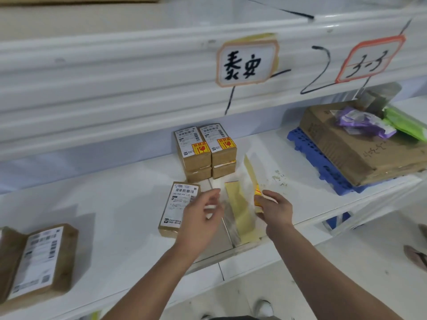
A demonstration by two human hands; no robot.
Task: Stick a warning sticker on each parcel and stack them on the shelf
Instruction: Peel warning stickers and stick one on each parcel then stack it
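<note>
**ITEM: Unlabelled parcel, sticker in transit**

Location: the parcel (179, 199) is lying flat on the white shelf (115, 204), label up, just in front of the stack (205, 153) of 4 stickered parcels.

Axis: its long side is running from near to far, the far end leaning slightly right.

Hands: the left hand (201, 218) is hovering over the parcel's right edge with fingers loosely curled and thumb apart, gripping nothing that shows plainly. The right hand (276, 211) is pinching a red-and-yellow sticker (258, 197) at its fingertips.

Key relation: the parcel is lying to the left of the sticker, with the yellow backing sheet (238, 213) between them. The left hand is nearer the parcel and is partly covering the lower label. The right hand is likely needing to cross leftward over the sheet.

Edges and room: the shelf's front lip is sitting close to the parcel's near end. Open shelf is lying to the left, well short of 2 more parcels (44, 257). To the right, a cardboard box (346, 146) on a blue pallet (298, 137) is standing well apart.
</note>
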